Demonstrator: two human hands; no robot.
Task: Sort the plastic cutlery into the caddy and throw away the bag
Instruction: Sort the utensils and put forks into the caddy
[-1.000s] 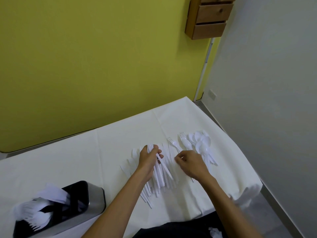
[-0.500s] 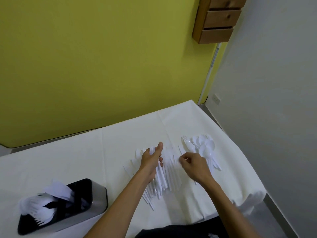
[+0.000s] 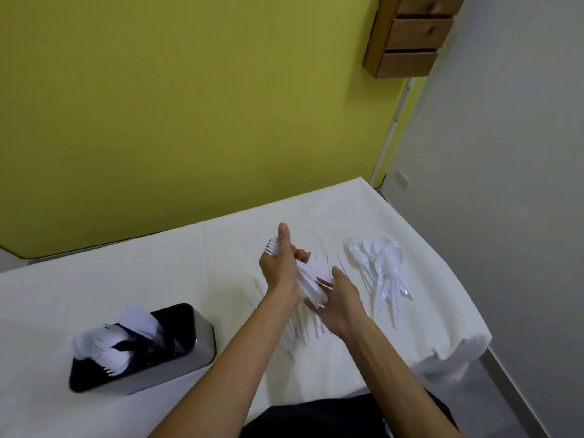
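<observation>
Two-handed gathering.
Left hand (image 3: pixel 281 267) gripped the newly lifted forks (image 3: pixel 313 275); right hand (image 3: pixel 339 298), flat, squared them for the caddy (image 3: pixel 177 371).

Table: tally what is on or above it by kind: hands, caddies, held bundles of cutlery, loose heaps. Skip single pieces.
Hands: 2, left hand and right hand
Caddy: 1
Held bundle: 1
Heaps on the cloth: 2, spoon heap and pile under the hands
Total: 6
</observation>
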